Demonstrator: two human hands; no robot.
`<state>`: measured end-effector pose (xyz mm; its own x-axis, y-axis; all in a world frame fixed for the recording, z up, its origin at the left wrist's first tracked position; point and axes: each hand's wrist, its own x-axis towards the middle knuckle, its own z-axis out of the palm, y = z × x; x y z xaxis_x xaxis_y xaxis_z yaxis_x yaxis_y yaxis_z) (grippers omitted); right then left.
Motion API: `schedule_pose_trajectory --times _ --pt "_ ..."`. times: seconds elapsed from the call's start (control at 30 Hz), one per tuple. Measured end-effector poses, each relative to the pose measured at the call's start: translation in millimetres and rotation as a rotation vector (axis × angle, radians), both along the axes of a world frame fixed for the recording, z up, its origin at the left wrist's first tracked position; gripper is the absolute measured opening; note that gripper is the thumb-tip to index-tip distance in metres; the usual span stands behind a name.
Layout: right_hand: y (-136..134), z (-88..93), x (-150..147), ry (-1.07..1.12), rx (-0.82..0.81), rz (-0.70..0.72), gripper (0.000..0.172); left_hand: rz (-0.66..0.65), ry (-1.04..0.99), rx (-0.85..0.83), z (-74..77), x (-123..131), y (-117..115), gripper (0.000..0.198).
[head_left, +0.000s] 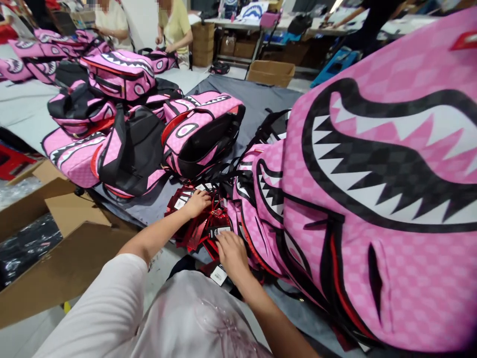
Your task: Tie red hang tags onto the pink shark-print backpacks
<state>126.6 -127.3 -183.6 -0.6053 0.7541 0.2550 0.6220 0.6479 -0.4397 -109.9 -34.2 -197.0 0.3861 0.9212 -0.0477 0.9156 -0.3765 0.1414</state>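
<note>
A heap of red and black hang tags (pixel 194 229) with strings lies on the dark cloth in front of me. My left hand (pixel 198 204) is at the top of this heap, its fingers bent and closed on tags there. Lower down, my right hand (pixel 231 252) has its fingertips closed at the edge of a black tag with a white label (pixel 219 231). Pink checkered backpacks with a shark mouth (pixel 274 194) stand close by on the right. A white barcode tag (pixel 218 275) hangs near my shirt, below the right hand.
A large pink backpack (pixel 391 268) fills the right side. More pink and black bags (pixel 203 134) are piled ahead and left. An opened cardboard box (pixel 48 278) with plastic-wrapped contents stands at left. Co-workers (pixel 175 27) handle bags across the table. Another carton (pixel 271 73) sits beyond.
</note>
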Motion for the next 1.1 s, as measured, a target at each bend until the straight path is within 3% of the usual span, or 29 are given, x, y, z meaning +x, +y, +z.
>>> schedule_pose_trajectory --times 0.17,0.33,0.47,0.53,0.7,0.8,0.93,1.03,1.1 --pt "67.0 -2.4 -69.5 -0.288 0.077 -0.015 0.028 -0.188 0.152 0.03 -15.7 -1.3 22.7 0.021" --pt "89.5 -10.9 -90.7 -0.523 -0.049 -0.006 0.03 -0.359 0.114 0.158 -7.0 -15.5 33.6 0.018" --pt "92.9 -19.6 -84.2 -0.507 -0.086 -0.026 0.027 -0.357 0.103 0.207 13.1 -42.4 45.8 0.015" --pt "93.2 -22.6 -80.0 -0.498 -0.068 -0.034 0.025 -0.292 0.108 0.259 24.0 -60.8 55.3 0.014" --pt "84.2 -15.0 -66.5 -0.328 0.125 -0.044 0.022 -0.053 0.032 0.609 58.7 -86.2 71.0 0.017" --pt "58.5 -3.2 -43.3 -0.103 0.171 -0.039 0.024 -0.083 -0.143 0.768 84.3 -68.6 54.9 0.016" --pt "-6.4 1.7 17.5 0.249 0.011 -0.16 0.018 -0.145 -0.413 0.813 118.8 -9.7 -2.1 0.006" --pt "-58.1 -5.3 77.8 0.474 -0.166 -0.543 0.017 -0.255 -0.552 0.791 133.4 47.8 -50.7 0.009" --pt "-82.2 -9.8 115.5 0.599 -0.25 -0.87 0.021 -0.329 -0.584 0.686 132.2 87.0 -78.1 0.012"
